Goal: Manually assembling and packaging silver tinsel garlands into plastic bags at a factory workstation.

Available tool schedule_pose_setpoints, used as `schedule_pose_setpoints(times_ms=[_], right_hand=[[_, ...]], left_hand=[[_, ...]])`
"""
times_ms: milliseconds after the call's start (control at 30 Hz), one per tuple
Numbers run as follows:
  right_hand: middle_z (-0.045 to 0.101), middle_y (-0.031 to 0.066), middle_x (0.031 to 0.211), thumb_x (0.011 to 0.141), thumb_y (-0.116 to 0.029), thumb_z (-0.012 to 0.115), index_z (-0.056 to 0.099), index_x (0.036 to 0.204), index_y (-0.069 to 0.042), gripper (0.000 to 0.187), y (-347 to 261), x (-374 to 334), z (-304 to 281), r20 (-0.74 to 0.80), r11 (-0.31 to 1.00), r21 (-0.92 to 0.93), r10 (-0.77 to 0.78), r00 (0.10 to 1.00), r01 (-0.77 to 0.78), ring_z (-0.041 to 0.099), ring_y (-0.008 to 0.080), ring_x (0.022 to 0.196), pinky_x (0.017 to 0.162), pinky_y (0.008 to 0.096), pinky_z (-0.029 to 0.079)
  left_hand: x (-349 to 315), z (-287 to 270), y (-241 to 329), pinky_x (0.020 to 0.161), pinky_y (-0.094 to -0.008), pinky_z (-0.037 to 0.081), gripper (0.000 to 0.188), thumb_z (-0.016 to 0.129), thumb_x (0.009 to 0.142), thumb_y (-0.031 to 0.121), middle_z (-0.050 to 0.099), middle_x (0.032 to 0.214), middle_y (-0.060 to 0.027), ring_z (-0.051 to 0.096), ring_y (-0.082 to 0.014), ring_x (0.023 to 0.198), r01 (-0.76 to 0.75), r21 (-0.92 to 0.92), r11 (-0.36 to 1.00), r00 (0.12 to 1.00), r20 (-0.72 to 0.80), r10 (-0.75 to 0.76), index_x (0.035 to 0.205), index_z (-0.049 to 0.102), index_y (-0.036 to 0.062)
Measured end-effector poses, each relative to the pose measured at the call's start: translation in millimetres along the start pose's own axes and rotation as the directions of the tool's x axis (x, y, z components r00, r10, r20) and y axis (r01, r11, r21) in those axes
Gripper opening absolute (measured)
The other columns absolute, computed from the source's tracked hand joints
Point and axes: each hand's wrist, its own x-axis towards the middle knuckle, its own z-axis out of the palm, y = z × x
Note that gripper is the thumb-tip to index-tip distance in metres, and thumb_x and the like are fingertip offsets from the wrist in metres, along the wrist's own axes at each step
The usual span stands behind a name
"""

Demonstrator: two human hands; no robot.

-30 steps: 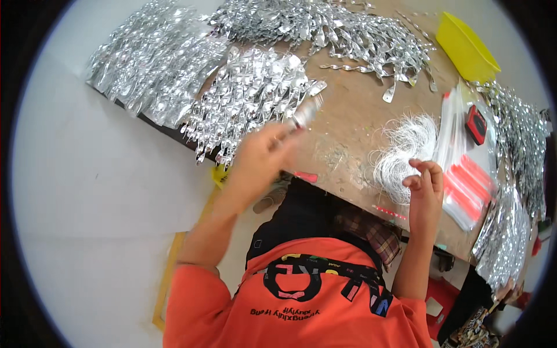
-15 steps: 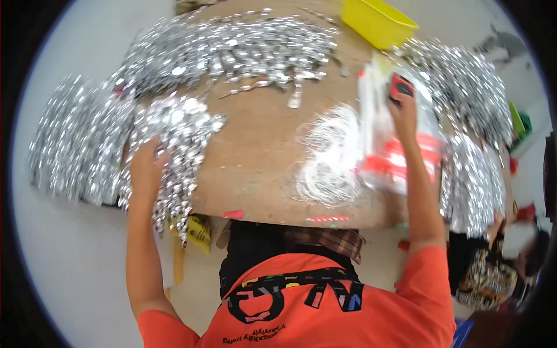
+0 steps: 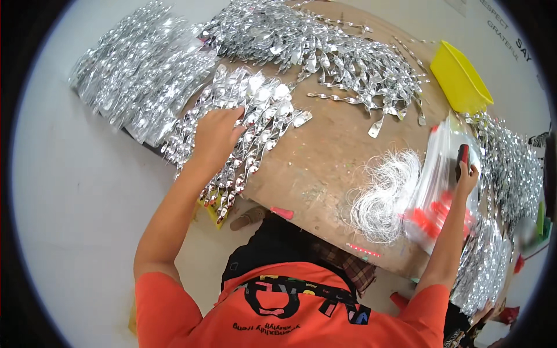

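Note:
My left hand (image 3: 217,134) is over a heap of shiny silver twisted strips (image 3: 255,93) at the left of the table, its fingers curled together. What they pinch, if anything, I cannot make out. At the right, my right hand (image 3: 467,178) grips a small red and black tool (image 3: 462,155), whose exact kind does not show. That hand is above a stack of clear plastic bags (image 3: 434,156) with red parts at the near end. Just left of the bags lies a loose bundle of thin white strings (image 3: 383,197).
More silver strips (image 3: 145,75) hang at the far left; others (image 3: 348,64) spread along the back and down the right side (image 3: 510,168). A yellow plastic basket (image 3: 461,78) stands at the back right of the brown table (image 3: 313,174). A person's arm (image 3: 481,313) shows at the lower right.
The whole view has turned, so the table appears tilted and shifted right. My right hand still holds the red and black tool, now seen more edge-on. My left hand stays at the strips.

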Motion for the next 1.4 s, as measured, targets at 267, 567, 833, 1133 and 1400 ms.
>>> schedule_pose_setpoints(times_ms=[267, 567, 833, 1133, 1400], right_hand=[[0.052, 0.0066, 0.100, 0.077, -0.029, 0.060, 0.042, 0.119, -0.005, 0.052, -115, -126, -29, 0.326, 0.802, 0.532, 0.102, 0.940, -0.271, 0.050, 0.0120, 0.078, 0.065, 0.0218, 0.038], [0.041, 0.0141, 0.127, 0.065, -0.008, 0.063, 0.043, 0.121, -0.004, 0.059, -199, -275, 9, 0.246, 0.797, 0.515, -0.490, 0.836, 0.315, 0.042, 0.0227, 0.116, 0.095, 0.0349, 0.036], [0.034, 0.0204, 0.133, 0.064, -0.015, 0.072, 0.039, 0.124, -0.006, 0.069, -216, -329, -2, 0.301, 0.733, 0.421, -0.669, 0.680, 0.534, 0.040, 0.0334, 0.119, 0.097, 0.0431, 0.034], [0.047, 0.0085, 0.121, 0.087, -0.022, 0.053, 0.033, 0.134, -0.004, 0.054, -243, -312, -5, 0.672, 0.671, 0.620, -0.186, 0.717, -0.407, 0.045, 0.0142, 0.111, 0.096, 0.0283, 0.035], [0.047, 0.0092, 0.120, 0.086, -0.021, 0.055, 0.033, 0.133, -0.003, 0.055, -248, -323, -14, 0.636, 0.659, 0.629, -0.131, 0.760, -0.412, 0.047, 0.0157, 0.109, 0.095, 0.0291, 0.036]], left_hand=[[10, 14, -6, 0.074, -0.0409, 0.039, 0.028, 0.063, 0.075, 0.013, 0.062, 0.092, -0.0059, 0.054, -0.0261, 0.086, 0.124, 0.117, 0.985, 0.990, 0.048, -0.131, 0.103, 0.061, 0.0119], [-15, -5, 128, 0.084, -0.0316, 0.043, 0.046, 0.063, 0.082, 0.023, 0.056, 0.114, -0.0080, 0.052, -0.0176, 0.104, 0.564, -0.704, 0.433, 0.818, 0.549, -0.172, 0.122, 0.049, 0.0049], [-61, 22, 189, 0.095, -0.0309, 0.038, 0.060, 0.061, 0.084, 0.019, 0.047, 0.123, -0.0115, 0.046, -0.0165, 0.112, 0.524, -0.680, -0.514, 0.798, 0.602, 0.017, 0.132, 0.031, 0.0001], [-74, -10, 192, 0.100, -0.0330, 0.032, 0.067, 0.060, 0.085, 0.024, 0.037, 0.130, -0.0130, 0.038, -0.0188, 0.121, 0.605, -0.678, -0.418, 0.786, 0.593, 0.176, 0.135, 0.022, -0.0019], [-71, -12, 193, 0.098, -0.0340, 0.036, 0.054, 0.045, 0.093, 0.036, 0.041, 0.129, -0.0079, 0.041, -0.0166, 0.119, 0.619, -0.504, -0.603, 0.734, 0.643, 0.216, 0.134, 0.028, 0.0062]])
